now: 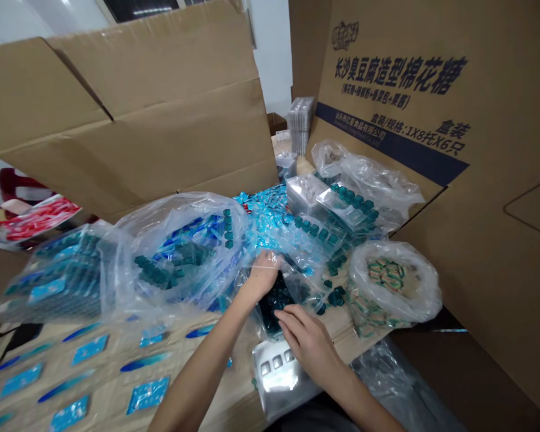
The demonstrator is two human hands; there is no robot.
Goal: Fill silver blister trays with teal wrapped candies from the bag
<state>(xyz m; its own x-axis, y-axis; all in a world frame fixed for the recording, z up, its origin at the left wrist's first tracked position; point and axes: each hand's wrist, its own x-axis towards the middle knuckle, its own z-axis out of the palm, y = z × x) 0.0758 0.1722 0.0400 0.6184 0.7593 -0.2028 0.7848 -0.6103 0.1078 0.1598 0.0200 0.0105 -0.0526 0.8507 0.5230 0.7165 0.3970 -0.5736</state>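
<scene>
Just below the dark teal moulded pieces (274,303), a clear blister tray (276,375) is lying. Those pieces are held between the hands, their long axis seemingly running away from the body. The right hand (308,345) is half-open beside them, and the left hand (263,273) is laid over the plastic at their far end (any grip is hidden). Left of them sits a clear polythene bag of teal pieces (180,252), right of them a bag of patterned packets (393,282), and beyond them a printed cardboard carton (387,78).

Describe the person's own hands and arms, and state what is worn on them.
The left hand and right hand are bare: no gloves, and no rings or watch show. Both forearms are uncovered, with no sleeves in view.
</scene>
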